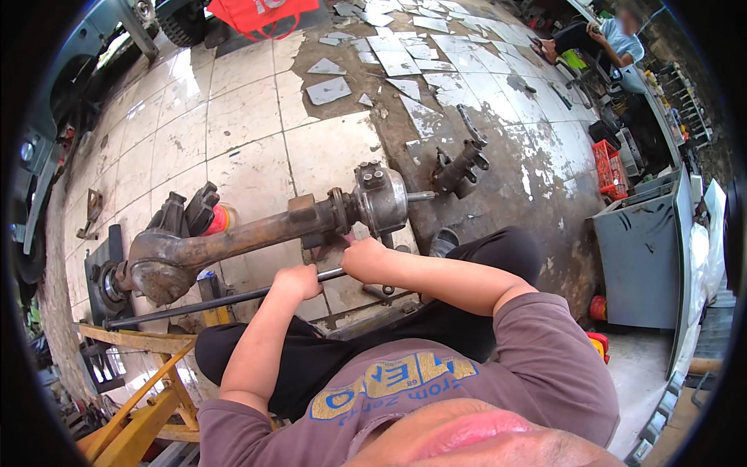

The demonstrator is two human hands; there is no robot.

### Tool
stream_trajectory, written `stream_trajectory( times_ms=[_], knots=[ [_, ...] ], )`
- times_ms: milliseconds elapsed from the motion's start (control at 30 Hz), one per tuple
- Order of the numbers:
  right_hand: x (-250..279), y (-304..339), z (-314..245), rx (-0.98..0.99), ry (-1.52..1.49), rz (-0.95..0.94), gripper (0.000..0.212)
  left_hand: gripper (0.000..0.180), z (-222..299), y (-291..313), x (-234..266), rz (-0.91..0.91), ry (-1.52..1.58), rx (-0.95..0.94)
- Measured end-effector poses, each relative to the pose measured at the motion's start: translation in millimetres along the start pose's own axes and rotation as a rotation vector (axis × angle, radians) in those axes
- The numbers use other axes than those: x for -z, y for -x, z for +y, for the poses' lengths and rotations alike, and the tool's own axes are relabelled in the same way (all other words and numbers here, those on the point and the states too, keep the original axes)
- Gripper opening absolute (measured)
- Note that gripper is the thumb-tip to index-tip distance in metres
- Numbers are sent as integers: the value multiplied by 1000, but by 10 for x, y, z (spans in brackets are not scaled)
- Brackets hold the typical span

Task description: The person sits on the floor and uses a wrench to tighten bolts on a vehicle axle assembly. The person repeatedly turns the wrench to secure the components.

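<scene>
A rusty axle housing (249, 233) lies across a tiled floor in front of me, ending in a grey steering knuckle (381, 198) on the right. Below it runs a long dark steel rod (179, 306). My left hand (298, 282) is closed around that rod. My right hand (364, 257) grips near the rod's right end, just under the knuckle; whether it holds the rod or a tool there is hidden by the fingers.
A yellow stand (148, 389) props the axle at the lower left. A loose dark metal part (461, 166) lies on the floor beyond the knuckle. A grey cabinet (642, 249) and a red crate (607, 167) stand right. Another person (607, 39) sits at top right.
</scene>
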State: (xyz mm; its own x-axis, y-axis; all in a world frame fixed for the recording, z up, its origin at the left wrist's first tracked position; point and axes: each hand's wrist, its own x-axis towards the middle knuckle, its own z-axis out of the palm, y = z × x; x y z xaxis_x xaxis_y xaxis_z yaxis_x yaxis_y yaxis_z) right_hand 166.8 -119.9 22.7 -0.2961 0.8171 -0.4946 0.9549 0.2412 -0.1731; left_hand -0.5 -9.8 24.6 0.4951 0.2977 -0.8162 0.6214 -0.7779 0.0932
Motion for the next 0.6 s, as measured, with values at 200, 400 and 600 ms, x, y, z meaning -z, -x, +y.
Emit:
stream_trajectory(
  times_ms=[200,400,600],
  knots=[
    [-21,6,23,-22,-32,28,13,45,11,-13,10,-6,15,0],
    [-59,-78,10,-24,-13,-8,15,43,-32,-19,-25,-2,42,2],
    [45,-37,-11,-5,-30,-27,13,43,-64,-27,-84,27,50,3]
  ],
)
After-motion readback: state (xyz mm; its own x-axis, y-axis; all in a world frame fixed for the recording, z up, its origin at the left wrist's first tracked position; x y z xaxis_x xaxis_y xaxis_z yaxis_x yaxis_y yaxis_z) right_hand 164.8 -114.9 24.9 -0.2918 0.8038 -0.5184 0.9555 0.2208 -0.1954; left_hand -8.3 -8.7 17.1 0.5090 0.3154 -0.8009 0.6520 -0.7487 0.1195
